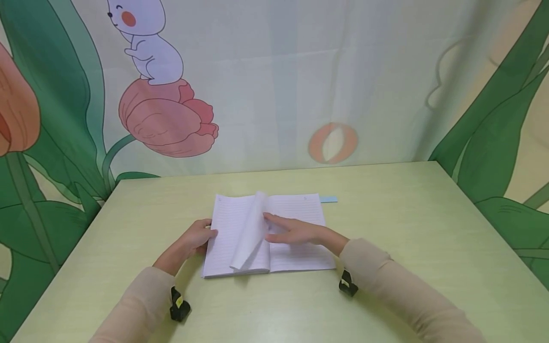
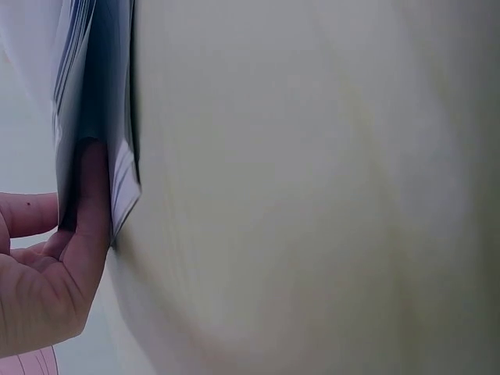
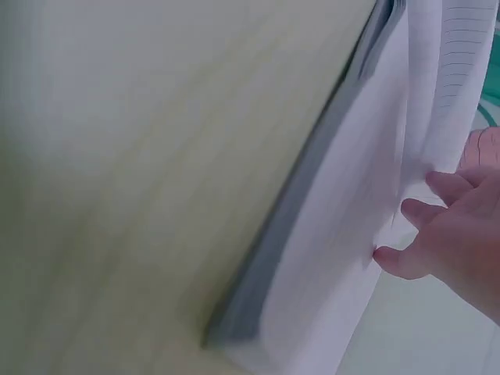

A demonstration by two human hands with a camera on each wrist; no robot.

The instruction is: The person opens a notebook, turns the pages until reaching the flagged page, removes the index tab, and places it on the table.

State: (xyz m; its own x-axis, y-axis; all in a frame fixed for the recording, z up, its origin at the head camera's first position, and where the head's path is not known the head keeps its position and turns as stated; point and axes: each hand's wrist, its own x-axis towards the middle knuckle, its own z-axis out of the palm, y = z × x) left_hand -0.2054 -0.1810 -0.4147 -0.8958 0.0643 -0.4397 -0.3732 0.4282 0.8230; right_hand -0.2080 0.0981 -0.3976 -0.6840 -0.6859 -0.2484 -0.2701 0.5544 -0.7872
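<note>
An open notebook (image 1: 296,259) with lined white pages lies on the table. One loose page (image 1: 250,233) stands lifted near the middle fold and curls over toward the left half. My left hand (image 1: 195,238) grips the notebook's left edge, thumb on top. In the left wrist view, a finger (image 2: 94,183) reaches in between two layers of the leaves. Over the right half, my right hand (image 1: 300,232) has its fingers extended and spread, tips right at the lifted page. The right wrist view shows these fingertips (image 3: 418,211) against the paper.
A light blue strip (image 1: 329,199) sticks out past the notebook's top right corner. The pale table (image 1: 386,205) ends at a printed curtain (image 1: 257,95) behind. Small black devices hang at the left cuff (image 1: 180,305) and the right cuff (image 1: 348,284).
</note>
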